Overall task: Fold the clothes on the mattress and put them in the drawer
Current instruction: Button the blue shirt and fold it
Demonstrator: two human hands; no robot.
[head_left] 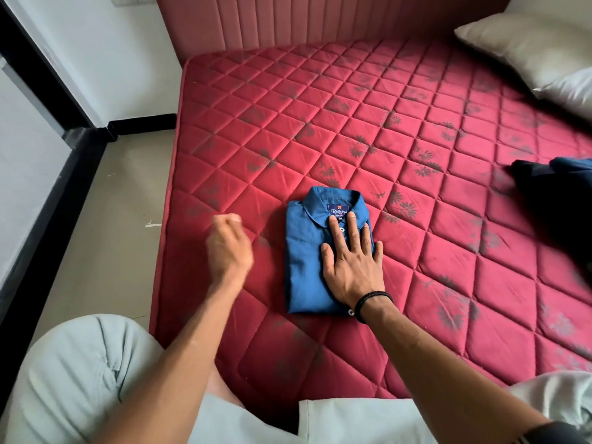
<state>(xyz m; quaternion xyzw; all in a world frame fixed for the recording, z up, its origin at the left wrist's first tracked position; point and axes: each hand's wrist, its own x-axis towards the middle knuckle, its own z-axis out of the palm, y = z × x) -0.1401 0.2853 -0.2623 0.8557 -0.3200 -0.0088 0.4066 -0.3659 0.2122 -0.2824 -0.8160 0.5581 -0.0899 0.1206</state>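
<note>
A folded blue shirt lies mid-frame on the red mattress — the right hand presses it flat, fingers straight, while the left hand, blurred, hovers loosely curled, holding nothing.

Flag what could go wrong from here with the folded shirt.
The right hand only presses flat on the blue shirt, so lifting it one-handed could undo the fold. The left hand is off the shirt, blurred and holding nothing. Dark clothes lie unfolded at the mattress's right edge and might be missed.
</note>
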